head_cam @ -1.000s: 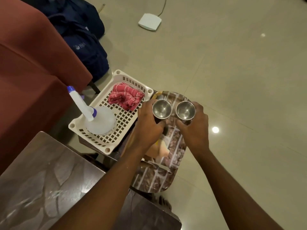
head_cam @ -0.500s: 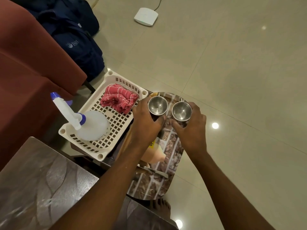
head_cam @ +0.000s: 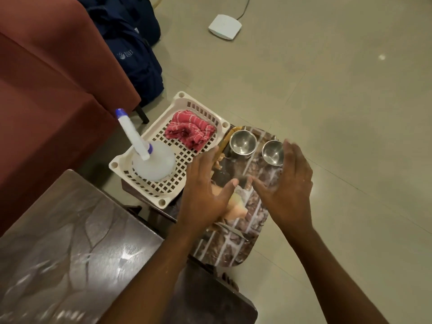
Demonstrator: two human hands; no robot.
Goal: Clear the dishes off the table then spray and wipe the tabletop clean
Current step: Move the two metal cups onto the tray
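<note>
Two steel cups stand upright at the far end of a brick-patterned tray (head_cam: 236,249): the left cup (head_cam: 242,143) and the right cup (head_cam: 272,152). My left hand (head_cam: 205,195) hovers open over the tray, just short of the left cup. My right hand (head_cam: 285,185) is open too, beside and partly in front of the right cup, its fingers blurred. A knife (head_cam: 230,230) and a pale object lie on the tray under my hands. The dark glossy tabletop (head_cam: 70,249) fills the lower left.
A white plastic basket (head_cam: 177,183) left of the tray holds a red cloth (head_cam: 190,132) and a spray bottle (head_cam: 149,160). A maroon sofa (head_cam: 46,78) and a blue backpack (head_cam: 135,57) are at the left. A white device (head_cam: 225,26) lies on the tiled floor.
Both hands have let go of the steel cups and drawn back towards me with fingers spread. The cups now stand on the tray's far end.
</note>
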